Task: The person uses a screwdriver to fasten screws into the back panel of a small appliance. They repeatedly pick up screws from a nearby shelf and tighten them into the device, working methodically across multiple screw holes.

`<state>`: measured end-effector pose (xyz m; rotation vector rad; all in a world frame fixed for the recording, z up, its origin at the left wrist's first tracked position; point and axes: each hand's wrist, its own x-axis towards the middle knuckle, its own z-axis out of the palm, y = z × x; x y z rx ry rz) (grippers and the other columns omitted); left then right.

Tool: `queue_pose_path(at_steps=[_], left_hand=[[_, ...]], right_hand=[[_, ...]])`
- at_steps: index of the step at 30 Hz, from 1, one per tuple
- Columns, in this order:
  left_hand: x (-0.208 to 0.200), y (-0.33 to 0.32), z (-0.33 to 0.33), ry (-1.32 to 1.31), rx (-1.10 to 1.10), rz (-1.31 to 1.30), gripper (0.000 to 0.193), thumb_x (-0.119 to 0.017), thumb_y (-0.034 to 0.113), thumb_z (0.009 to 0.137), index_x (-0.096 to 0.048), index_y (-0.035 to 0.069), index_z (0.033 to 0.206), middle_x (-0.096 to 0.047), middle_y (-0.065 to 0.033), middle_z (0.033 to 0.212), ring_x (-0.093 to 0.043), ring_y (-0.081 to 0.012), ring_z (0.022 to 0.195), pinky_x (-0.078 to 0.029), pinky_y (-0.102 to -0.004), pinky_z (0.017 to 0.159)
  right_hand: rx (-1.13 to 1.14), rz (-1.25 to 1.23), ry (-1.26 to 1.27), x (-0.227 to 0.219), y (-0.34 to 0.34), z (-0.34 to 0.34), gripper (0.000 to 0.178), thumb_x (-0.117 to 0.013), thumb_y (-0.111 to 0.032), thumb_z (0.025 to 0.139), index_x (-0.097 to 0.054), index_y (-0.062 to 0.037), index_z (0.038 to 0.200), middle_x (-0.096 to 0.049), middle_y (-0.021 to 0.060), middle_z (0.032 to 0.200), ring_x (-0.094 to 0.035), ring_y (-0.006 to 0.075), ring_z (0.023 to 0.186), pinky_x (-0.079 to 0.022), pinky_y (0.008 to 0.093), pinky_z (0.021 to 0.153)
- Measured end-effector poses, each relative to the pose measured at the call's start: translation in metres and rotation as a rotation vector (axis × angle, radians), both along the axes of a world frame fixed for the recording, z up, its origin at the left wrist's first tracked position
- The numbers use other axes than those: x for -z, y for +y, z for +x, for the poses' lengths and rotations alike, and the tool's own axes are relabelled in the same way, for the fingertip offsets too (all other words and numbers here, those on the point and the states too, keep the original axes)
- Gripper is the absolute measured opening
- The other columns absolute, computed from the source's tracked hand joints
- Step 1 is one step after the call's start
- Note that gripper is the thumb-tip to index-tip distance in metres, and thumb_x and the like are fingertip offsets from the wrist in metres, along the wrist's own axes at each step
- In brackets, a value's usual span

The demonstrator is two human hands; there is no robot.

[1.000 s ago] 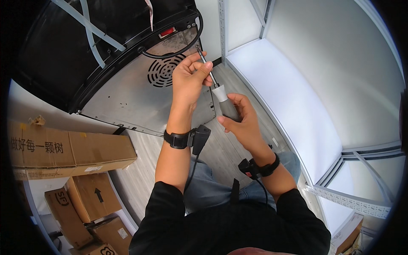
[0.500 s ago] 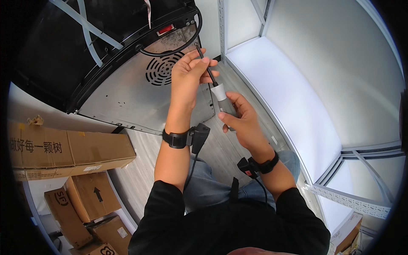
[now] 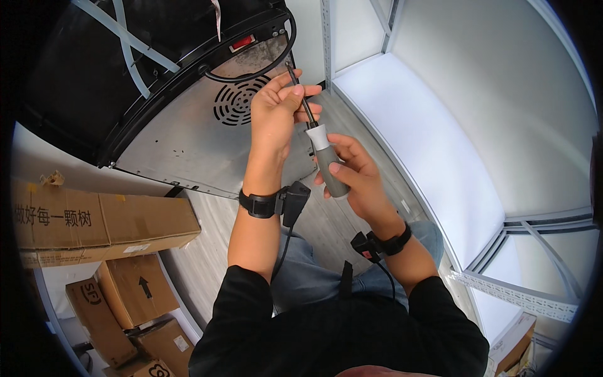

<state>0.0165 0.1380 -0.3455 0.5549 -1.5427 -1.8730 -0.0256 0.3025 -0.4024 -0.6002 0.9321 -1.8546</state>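
The left hand (image 3: 274,116) pinches a grey-and-white-handled screwdriver (image 3: 325,157) by its slim metal shaft (image 3: 308,107); the right hand (image 3: 363,181) has its grip curled around the handle.

You wear a black short-sleeved top (image 3: 352,333), blue jeans (image 3: 308,276) and black wrist straps (image 3: 259,205) carrying boxy black modules (image 3: 296,200) with thin cables (image 3: 281,254).

Head-worn fisheye view, downward from close above the hands (image 3: 270,119) (image 3: 363,182)
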Motion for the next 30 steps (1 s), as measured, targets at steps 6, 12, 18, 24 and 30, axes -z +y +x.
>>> queue_pose_path(at_steps=[6,12,18,24,30], left_hand=[[-0.001,0.000,0.001,0.014,0.029,0.007,0.034,-0.048,0.006,0.092,-0.044,-0.008,0.123,-0.067,-0.0196,0.097,-0.068,-0.0180,0.065,-0.056,-0.0248,0.056],[-0.001,0.002,0.002,0.018,0.040,0.015,0.034,-0.048,0.006,0.092,-0.043,-0.007,0.123,-0.066,-0.0218,0.099,-0.068,-0.0206,0.068,-0.058,-0.0263,0.058],[0.001,0.002,0.002,0.053,0.065,0.037,0.032,-0.047,0.008,0.093,-0.045,-0.006,0.121,-0.065,-0.0223,0.101,-0.069,-0.0223,0.069,-0.058,-0.0274,0.058],[0.002,0.006,-0.002,0.116,-0.014,0.099,0.032,-0.042,0.022,0.098,-0.051,-0.006,0.112,-0.066,-0.0195,0.099,-0.069,-0.0225,0.068,-0.058,-0.0280,0.057],[0.005,0.009,-0.012,0.107,-0.153,0.133,0.035,-0.043,0.029,0.099,-0.056,-0.003,0.103,-0.067,-0.0169,0.093,-0.067,-0.0199,0.064,-0.057,-0.0266,0.055]], right_hand=[[0.118,-0.006,0.088,-0.001,0.001,0.005,0.048,-0.059,0.000,0.085,-0.043,-0.0060,0.129,-0.052,0.0102,0.118,-0.057,0.0127,0.081,-0.051,0.0251,0.058],[0.122,-0.039,0.047,-0.001,0.006,0.005,0.045,-0.058,0.000,0.086,-0.044,-0.0052,0.128,-0.050,0.0107,0.122,-0.057,0.0119,0.082,-0.051,0.0254,0.057],[0.112,-0.039,0.016,0.002,0.012,0.004,0.043,-0.057,-0.001,0.087,-0.045,-0.0043,0.128,-0.050,0.0113,0.124,-0.057,0.0124,0.081,-0.050,0.0260,0.056],[0.109,-0.019,-0.001,0.002,0.016,0.001,0.041,-0.056,-0.003,0.088,-0.046,-0.0041,0.128,-0.050,0.0118,0.123,-0.057,0.0130,0.080,-0.049,0.0264,0.055],[0.120,-0.006,-0.006,0.005,0.017,0.000,0.042,-0.056,-0.003,0.087,-0.046,-0.0037,0.128,-0.051,0.0128,0.123,-0.057,0.0128,0.080,-0.049,0.0264,0.055]])
